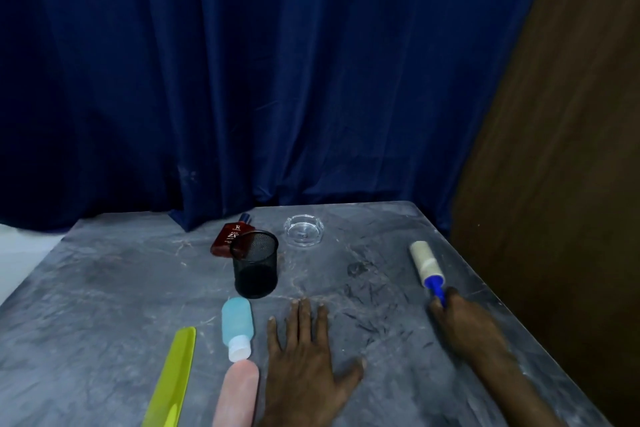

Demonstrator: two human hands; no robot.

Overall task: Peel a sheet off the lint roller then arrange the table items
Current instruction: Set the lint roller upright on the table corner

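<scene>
My right hand (464,319) closes on the lint roller (428,269) handle; my left hand (304,357) lies flat, fingers spread, on the table (104,288).

Dim overall, cool blue cast. Soft overhead light, brightest on grey marbled table (104,288); no hard shadows, only faint shade under left hand (304,360) and beside black mesh cup (255,265). Blue curtain (242,80) dark, folds barely lit, near black at top left. Brown wall (571,149) murky. Small glare on glass ashtray (304,229) rim. Soft focus throughout, compression smear; right hand (464,319) slightly motion-blurred. Wide-angle bending along table edges; pale overexposed patch at far left.
</scene>
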